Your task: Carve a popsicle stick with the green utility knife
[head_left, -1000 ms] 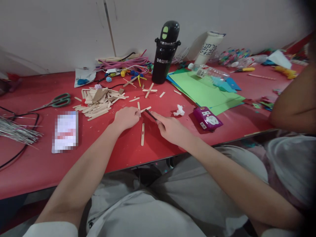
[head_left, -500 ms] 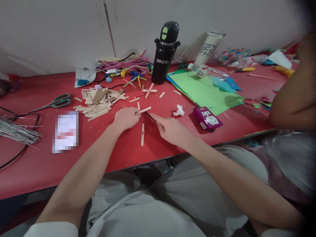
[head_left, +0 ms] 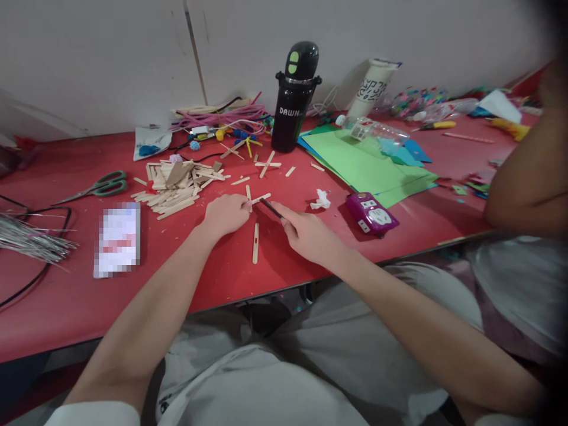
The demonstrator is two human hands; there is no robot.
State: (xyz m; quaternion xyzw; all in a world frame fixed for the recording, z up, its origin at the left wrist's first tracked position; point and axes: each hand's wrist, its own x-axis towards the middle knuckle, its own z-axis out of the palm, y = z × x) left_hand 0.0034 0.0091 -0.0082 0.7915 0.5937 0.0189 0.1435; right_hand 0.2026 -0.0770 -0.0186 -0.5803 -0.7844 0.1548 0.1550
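My left hand [head_left: 228,212] is closed on a pair of crossed craft sticks [head_left: 261,199], pinning them against the red table. In my right hand [head_left: 306,231] is a slim dark tool [head_left: 271,208], its tip touching or just above the right-hand stick; I cannot make out whether it is a knife or a pen. Between my hands and nearer to me lies a single craft stick [head_left: 255,242] with a small slot in its middle. Another crossed pair of sticks [head_left: 267,164] rests farther back. A heap of craft sticks [head_left: 181,184] is left of my left hand.
Green scissors [head_left: 106,183], a phone with a blurred screen [head_left: 117,239] and a bundle of wires [head_left: 33,239] lie on the left. A black bottle [head_left: 293,100] stands behind. Rightward are crumpled tissue [head_left: 320,199], a purple power adapter [head_left: 371,213], green paper [head_left: 368,160] and another person's arm [head_left: 523,171].
The dark tool's tip has shifted slightly up and left, over the crossed sticks. My left hand has stayed almost still on the sticks. The camera view has moved a little.
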